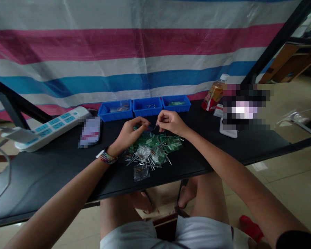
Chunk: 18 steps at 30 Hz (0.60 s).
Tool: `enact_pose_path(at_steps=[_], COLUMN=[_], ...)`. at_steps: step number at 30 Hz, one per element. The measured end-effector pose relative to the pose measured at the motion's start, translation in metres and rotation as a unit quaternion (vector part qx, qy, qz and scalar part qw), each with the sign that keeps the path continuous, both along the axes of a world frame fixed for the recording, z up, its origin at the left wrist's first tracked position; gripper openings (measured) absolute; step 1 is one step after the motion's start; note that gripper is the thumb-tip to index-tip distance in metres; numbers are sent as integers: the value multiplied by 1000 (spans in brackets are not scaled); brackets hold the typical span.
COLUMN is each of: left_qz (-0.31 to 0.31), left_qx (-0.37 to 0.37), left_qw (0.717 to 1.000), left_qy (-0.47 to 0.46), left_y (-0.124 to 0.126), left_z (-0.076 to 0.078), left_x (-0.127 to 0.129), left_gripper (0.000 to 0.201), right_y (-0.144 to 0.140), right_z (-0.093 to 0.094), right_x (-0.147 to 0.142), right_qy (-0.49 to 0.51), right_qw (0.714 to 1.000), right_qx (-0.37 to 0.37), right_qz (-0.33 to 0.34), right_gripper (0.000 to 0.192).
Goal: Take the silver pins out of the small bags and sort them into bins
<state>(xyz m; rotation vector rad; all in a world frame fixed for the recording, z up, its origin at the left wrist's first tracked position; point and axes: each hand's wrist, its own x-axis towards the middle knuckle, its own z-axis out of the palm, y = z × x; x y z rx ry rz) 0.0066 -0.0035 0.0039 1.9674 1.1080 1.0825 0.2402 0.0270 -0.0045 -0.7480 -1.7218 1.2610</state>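
Head view shows the left hand and right hand at frame centre, fingers pinched on a small pin-like part above the green component pile; mating them next likely demands fine alignment.

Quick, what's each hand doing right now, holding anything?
Left hand: fingers pinched shut on a small green part, too small to identify.
Right hand: pinched shut on a thin dark piece, too small to identify.

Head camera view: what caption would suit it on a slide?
Two hands, left hand and right hand, pinch small parts above a pile of green pieces on a black table.
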Motion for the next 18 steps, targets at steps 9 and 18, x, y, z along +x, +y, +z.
enact_pose_path(at_steps=[9,18], left_qz=[-11,17], left_qx=[5,-1], left_qw=[1000,999], left_qy=[22,-30], left_y=[1,3], left_z=[4,-3], left_x=[0,1], left_gripper=[42,29], right_y=[-2,2], right_z=[-4,-7], right_x=[-7,-7], right_qy=[29,27], right_qw=[999,999], right_qx=[-34,-37], right_qz=[6,-11], right_gripper=[32,28])
